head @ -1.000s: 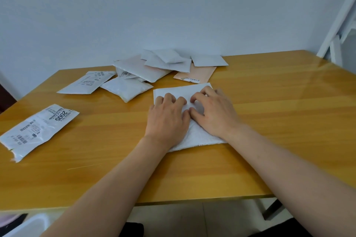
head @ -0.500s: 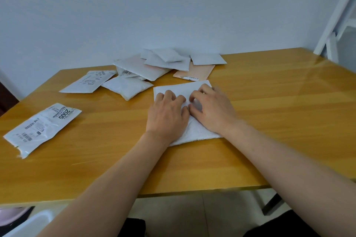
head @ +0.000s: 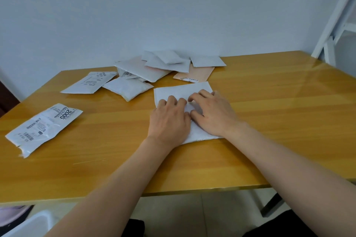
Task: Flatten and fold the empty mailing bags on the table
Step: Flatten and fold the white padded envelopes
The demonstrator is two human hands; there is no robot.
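Observation:
A white mailing bag [head: 182,90] lies flat on the wooden table [head: 279,121] in front of me. Both hands press down on its middle, side by side. My left hand [head: 169,119] covers the bag's left half, its fingertips bent onto the surface. My right hand [head: 212,113] covers the right half, thumb against the left hand. The bag's far edge and near right corner show; the rest is hidden under my hands.
A heap of white bags [head: 165,62] and a tan bag [head: 196,74] lie at the back. A puffy white bag [head: 128,87] and a labelled bag [head: 90,82] sit back left. Another labelled bag [head: 44,127] lies at the left edge.

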